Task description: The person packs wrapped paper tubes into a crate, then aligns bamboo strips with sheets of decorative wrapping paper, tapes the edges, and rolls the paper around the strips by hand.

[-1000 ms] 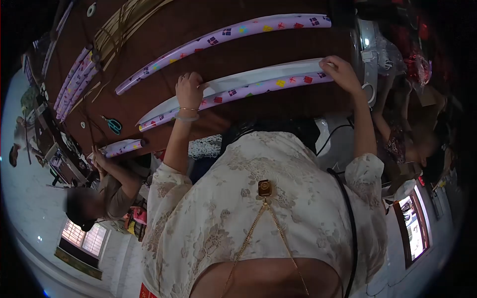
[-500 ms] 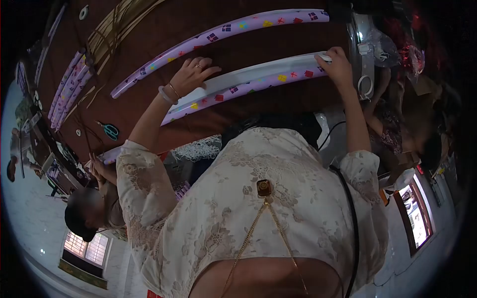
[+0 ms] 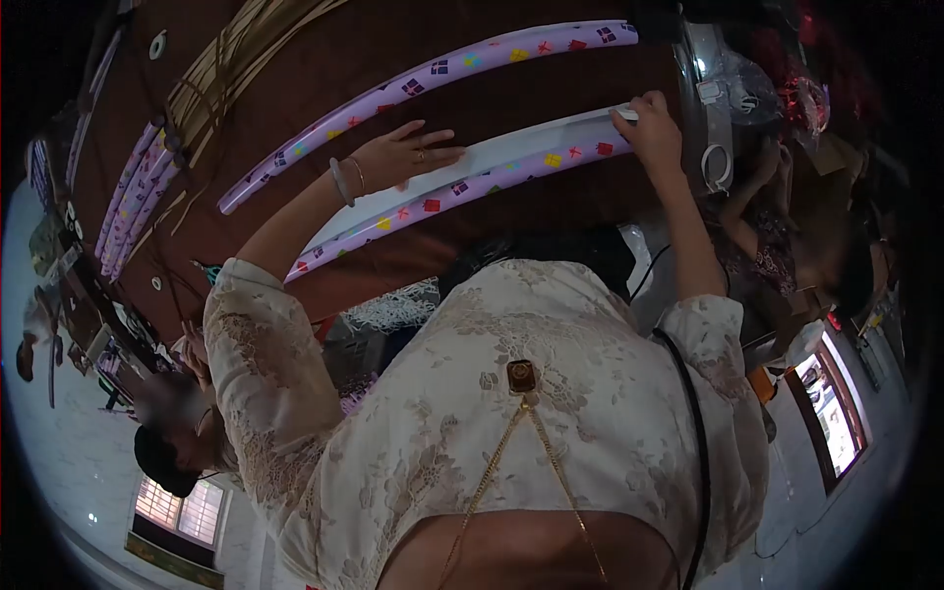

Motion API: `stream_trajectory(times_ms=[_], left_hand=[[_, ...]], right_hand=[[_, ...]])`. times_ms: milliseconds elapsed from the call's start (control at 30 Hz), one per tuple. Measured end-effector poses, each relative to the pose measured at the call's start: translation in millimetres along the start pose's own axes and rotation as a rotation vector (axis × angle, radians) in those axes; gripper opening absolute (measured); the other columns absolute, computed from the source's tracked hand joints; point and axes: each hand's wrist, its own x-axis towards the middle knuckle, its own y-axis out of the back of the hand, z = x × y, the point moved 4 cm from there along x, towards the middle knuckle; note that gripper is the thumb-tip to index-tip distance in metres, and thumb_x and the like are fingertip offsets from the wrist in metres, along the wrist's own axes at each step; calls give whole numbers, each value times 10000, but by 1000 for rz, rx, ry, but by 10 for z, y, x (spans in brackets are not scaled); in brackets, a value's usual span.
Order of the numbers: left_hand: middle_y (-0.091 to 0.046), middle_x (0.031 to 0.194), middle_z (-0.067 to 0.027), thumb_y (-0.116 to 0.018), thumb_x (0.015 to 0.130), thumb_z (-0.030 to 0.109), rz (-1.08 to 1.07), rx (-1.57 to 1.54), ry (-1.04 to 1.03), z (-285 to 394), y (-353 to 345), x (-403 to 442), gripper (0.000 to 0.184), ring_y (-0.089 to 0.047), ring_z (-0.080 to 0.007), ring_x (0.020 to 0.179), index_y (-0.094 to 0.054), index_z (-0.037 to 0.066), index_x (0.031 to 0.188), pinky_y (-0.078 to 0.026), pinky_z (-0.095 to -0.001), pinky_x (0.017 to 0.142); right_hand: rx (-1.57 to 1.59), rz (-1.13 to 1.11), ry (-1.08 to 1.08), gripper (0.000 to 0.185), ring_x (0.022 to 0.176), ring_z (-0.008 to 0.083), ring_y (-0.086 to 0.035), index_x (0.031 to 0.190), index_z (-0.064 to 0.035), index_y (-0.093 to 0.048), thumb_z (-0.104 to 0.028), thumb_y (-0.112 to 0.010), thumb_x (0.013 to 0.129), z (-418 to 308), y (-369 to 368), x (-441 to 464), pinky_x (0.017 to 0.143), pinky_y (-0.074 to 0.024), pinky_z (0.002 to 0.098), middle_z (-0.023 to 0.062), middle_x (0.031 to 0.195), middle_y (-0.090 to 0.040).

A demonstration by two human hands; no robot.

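A purple wrapping paper roll (image 3: 462, 189) with a printed gift pattern lies partly unrolled across the brown table, its white underside showing along the far edge. My left hand (image 3: 405, 159), fingers stretched out, rests against the white side near the middle of the roll. At the right end my right hand (image 3: 653, 138) pinches the paper's edge between thumb and fingers. Farther back a second wrapping paper roll (image 3: 423, 87) with the same print lies rolled up, apart from both hands.
More purple rolls (image 3: 143, 197) are stacked at the left, beside long tan strips (image 3: 226, 74). Scissors (image 3: 209, 272) lie partly behind my left sleeve. Tape rolls (image 3: 158, 45) sit on the table (image 3: 551, 84). One person (image 3: 177, 433) is at the left, another (image 3: 762, 231) at the right.
My left hand has slid right along the paper, and its fingers have straightened. The left end of the roll now shows farther toward the near left. The right hand keeps its pinch.
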Motion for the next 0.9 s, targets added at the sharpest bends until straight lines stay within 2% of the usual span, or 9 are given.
stream_trajectory(times_ms=[233, 333, 400, 433, 467, 533, 667, 767, 900], left_hand=[[-117, 1475, 90, -707, 600, 411, 2, 5, -16, -2, 42, 52, 1018, -154, -155, 1351, -138, 208, 1419, -171, -387, 1101], [-146, 1470, 70, -683, 672, 384, -63, -34, -35, -12, 165, 48, 906, -170, -157, 1347, -195, 180, 1407, -182, -386, 1095], [-268, 1425, 27, -638, 750, 335, 0, -181, -28, -21, 258, 70, 680, -241, -171, 1316, -356, 125, 1333, -207, -396, 1079], [-443, 1287, -3, -580, 789, 247, 166, -253, -40, -28, 278, 125, 419, -368, -180, 1226, -519, 88, 1173, -286, -368, 1016], [-443, 1287, -3, -580, 789, 247, 166, -246, -43, -27, 327, 230, 419, -368, -180, 1226, -519, 88, 1173, -286, -368, 1016], [-526, 1156, 8, -546, 784, 188, 141, -221, -25, 8, 443, 599, 295, -450, -168, 1128, -577, 90, 1061, -346, -326, 932], [-530, 1140, 16, -525, 783, 161, 658, -41, 126, -8, 819, 1394, 256, -457, -150, 1111, -604, 105, 1020, -371, -307, 880], [-457, 1257, 6, -518, 788, 133, 592, -68, 82, -101, 824, 1711, 235, -393, -164, 1189, -613, 112, 1002, -361, -339, 883], [-485, 1217, 26, -517, 794, 154, 555, 16, 20, -162, 809, 1749, 246, -400, -163, 1188, -615, 127, 1018, -363, -340, 895]], right_hand=[[-135, 30, -71, 276, 859, 319, -576, 882, -73, -601, -310, -647, 748, -145, -7, -3, 643, -505, 423, 115, 1018, -496], [-178, 82, -71, 271, 863, 314, -579, 891, -82, -605, -300, -653, 738, -164, -55, -10, 610, -521, 425, 107, 1034, -485], [-192, 104, -70, 270, 859, 311, -581, 893, -83, -606, -296, -655, 735, -161, -53, 8, 595, -527, 424, 103, 1032, -479], [-202, 85, -66, 265, 847, 303, -580, 895, -85, -611, -281, -667, 726, -173, -35, 6, 563, -529, 408, 103, 1025, -469], [-210, 65, -63, 261, 834, 296, -580, 897, -86, -617, -266, -678, 718, -186, -24, 1, 531, -532, 392, 103, 1017, -460], [-209, 67, -75, 262, 836, 292, -580, 895, -84, -615, -265, -679, 716, -190, -19, 0, 534, -532, 389, 105, 1017, -459], [-179, 38, -103, 274, 836, 285, -583, 889, -93, -604, -302, -667, 724, -214, -20, 4, 556, -529, 415, 93, 957, -461], [-188, 37, -102, 289, 831, 287, -582, 890, -96, -605, -315, -677, 715, -218, -45, 3, 578, -526, 415, 90, 957, -462], [-124, 31, -80, 312, 847, 286, -583, 876, -90, -609, -364, -654, 734, -114, 73, -21, 629, -517, 418, 81, 999, -468]])
